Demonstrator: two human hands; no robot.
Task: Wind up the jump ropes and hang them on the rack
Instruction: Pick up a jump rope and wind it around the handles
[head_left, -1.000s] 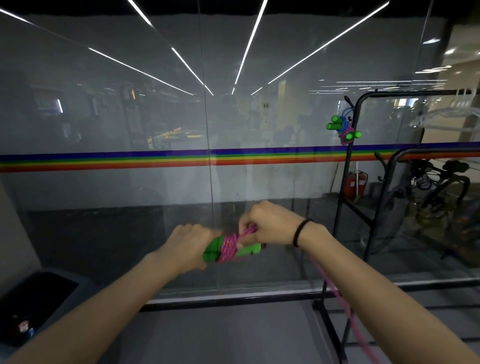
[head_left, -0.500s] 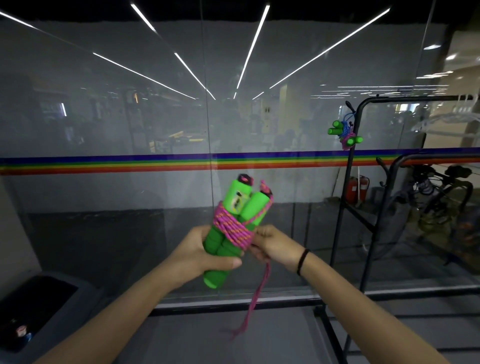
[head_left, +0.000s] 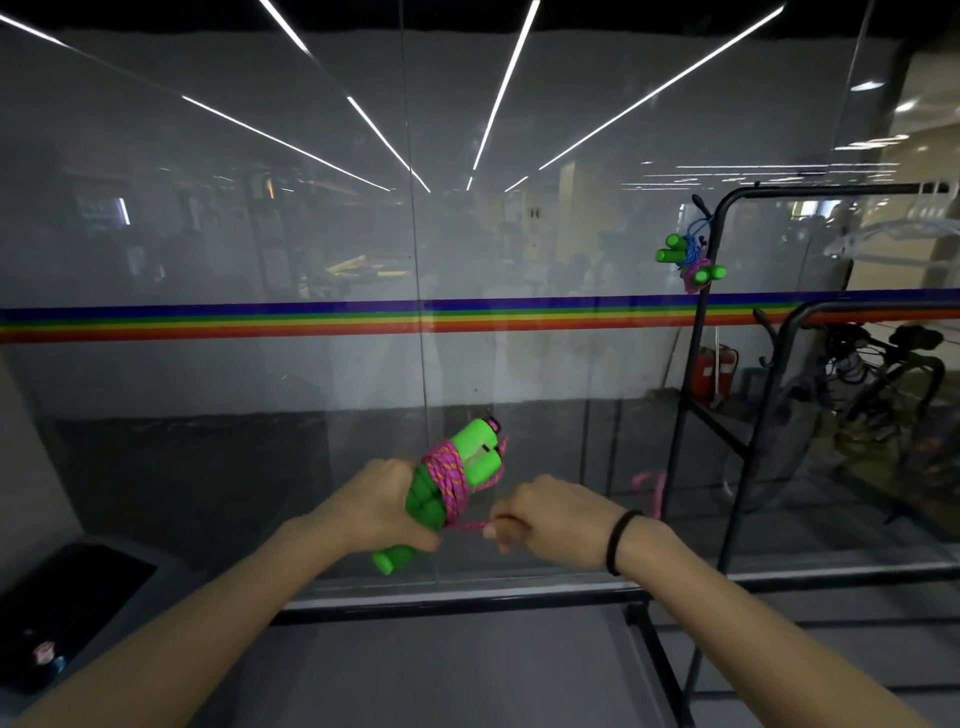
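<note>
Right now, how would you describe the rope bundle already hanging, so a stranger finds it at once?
Look at the black rack on the right, before the glass wall. Near the top of its left post, above the rainbow stripe, hangs a small bundle: green handles wrapped in blue and pink rope. The other bundle is in the left hand.

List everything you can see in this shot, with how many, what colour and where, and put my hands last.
jump rope being wound: one, green handles, pink cord, centre, in the left hand.
hung jump ropes: seemingly two bundles, green handles, blue and pink cords, on the rack's upper left post.
rack: one, black, right.
glass wall: grey panels, across the background.
rainbow stripe: one, across the glass.
bin: one, dark, lower left.
wristband: one, black, right wrist.
left hand: gripping the handles.
right hand: pinching the cord's loose end.
</note>
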